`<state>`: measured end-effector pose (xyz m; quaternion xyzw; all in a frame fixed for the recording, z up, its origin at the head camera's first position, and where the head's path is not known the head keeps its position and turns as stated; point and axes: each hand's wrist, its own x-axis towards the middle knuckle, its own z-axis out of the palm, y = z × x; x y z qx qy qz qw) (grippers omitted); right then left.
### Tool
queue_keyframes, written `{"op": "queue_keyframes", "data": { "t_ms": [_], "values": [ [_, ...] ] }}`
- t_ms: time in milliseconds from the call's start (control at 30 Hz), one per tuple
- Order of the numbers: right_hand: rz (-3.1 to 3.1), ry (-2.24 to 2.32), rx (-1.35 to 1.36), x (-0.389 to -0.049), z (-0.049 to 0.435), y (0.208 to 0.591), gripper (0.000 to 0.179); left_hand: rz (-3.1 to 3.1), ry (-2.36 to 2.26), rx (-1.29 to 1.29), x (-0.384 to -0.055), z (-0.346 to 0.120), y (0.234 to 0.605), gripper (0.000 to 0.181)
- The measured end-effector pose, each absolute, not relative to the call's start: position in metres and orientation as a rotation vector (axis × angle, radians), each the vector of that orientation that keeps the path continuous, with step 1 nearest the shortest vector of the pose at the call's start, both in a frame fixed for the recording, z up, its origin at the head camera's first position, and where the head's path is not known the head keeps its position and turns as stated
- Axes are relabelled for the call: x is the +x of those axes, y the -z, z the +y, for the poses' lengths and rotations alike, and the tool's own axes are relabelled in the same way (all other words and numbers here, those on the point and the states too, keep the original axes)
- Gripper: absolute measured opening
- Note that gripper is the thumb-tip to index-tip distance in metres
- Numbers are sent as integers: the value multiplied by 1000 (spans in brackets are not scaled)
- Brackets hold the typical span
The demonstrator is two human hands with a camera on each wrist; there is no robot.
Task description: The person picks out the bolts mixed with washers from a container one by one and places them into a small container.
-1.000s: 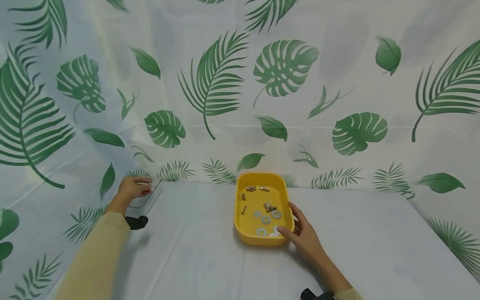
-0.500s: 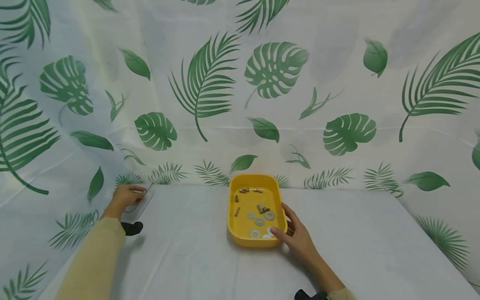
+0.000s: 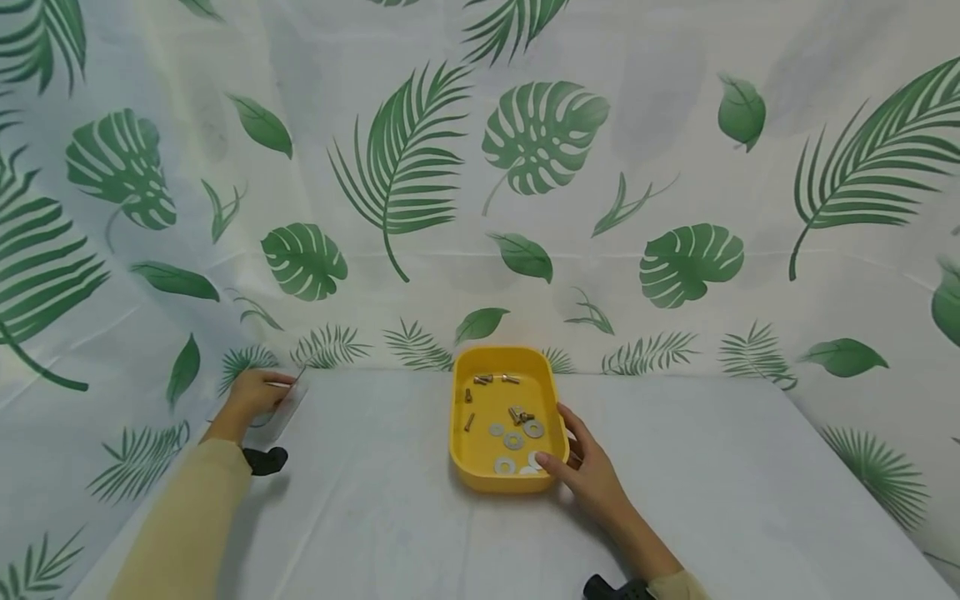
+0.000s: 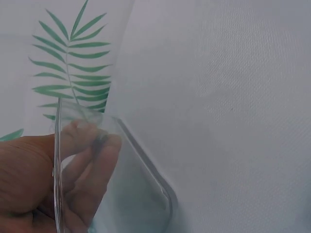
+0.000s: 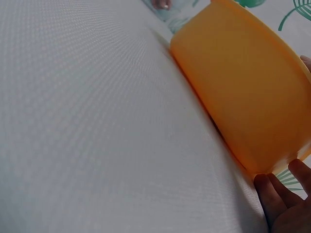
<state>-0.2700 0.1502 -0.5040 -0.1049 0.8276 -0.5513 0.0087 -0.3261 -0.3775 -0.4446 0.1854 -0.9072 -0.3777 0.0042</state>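
Observation:
At the left, my left hand is at a clear plastic box. Its fingers show through the clear wall in the left wrist view, thumb and forefinger pinching a small dark piece too blurred to name. My right hand grips the right side of a yellow tray, thumb over the rim and fingers against the outer wall. In the tray lie several screws towards the back and middle, and several flat washers nearer the front. In the right wrist view, fingertips touch the tray's outside.
A white cloth covers the table under both containers. Behind it and along the left hangs a white curtain printed with green leaves. The table's right edge slants away at the right.
The whole head view has shifted, so everything sits further left. My left hand stays at the clear box, lowering slightly. The right hand keeps its grip on the yellow tray.

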Motion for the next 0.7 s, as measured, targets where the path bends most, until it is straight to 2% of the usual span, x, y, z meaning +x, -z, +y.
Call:
{"op": "queue_keyframes", "data": {
  "t_ms": [400,700],
  "values": [
    [2609,1688,-312,-270,150,505,83,-2776,1301,562,-330,-359,450,32],
    [2613,1695,-340,-272,150,505,83,-2778,1218,537,-334,-344,455,30]
  ]
}}
